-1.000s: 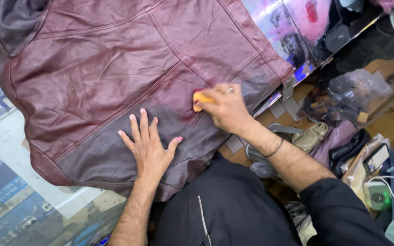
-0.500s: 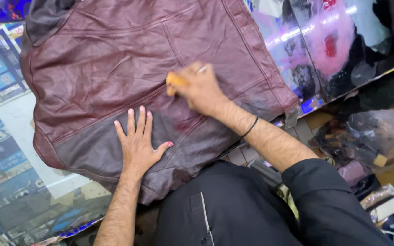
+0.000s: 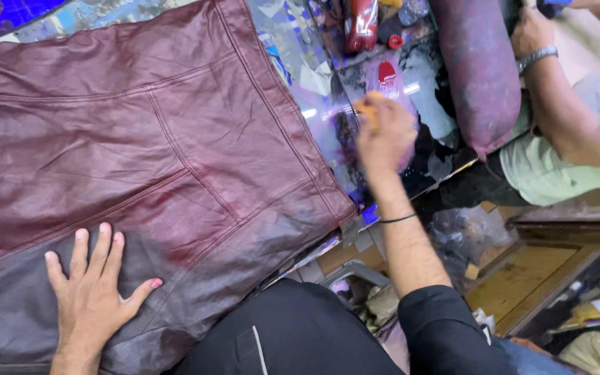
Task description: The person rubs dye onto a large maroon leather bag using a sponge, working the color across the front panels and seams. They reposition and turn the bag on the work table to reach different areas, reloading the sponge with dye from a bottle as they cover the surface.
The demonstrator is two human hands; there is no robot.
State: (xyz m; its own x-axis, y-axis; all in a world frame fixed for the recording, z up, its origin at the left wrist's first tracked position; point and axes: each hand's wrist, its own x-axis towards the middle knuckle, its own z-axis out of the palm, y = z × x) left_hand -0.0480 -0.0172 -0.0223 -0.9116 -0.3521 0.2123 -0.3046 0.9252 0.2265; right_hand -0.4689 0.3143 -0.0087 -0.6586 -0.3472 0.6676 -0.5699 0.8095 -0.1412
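A maroon leather jacket lies spread flat on the worktable, its lower part darker. My left hand presses flat on that dark lower part, fingers spread. My right hand is off the jacket, out over the stained glossy tabletop to the right. It holds a small orange sponge in its fingertips. The hand is blurred by motion.
Another person's arm with a wristwatch rests on a maroon leather roll at the top right. A red bottle and a red cap lie on the tabletop. Plastic bags and clutter fill the floor beside a wooden board.
My right hand has lifted the sponge off the jacket and swung right, out over the stained tabletop. The view shifted right. My left hand stays pressed on the jacket.
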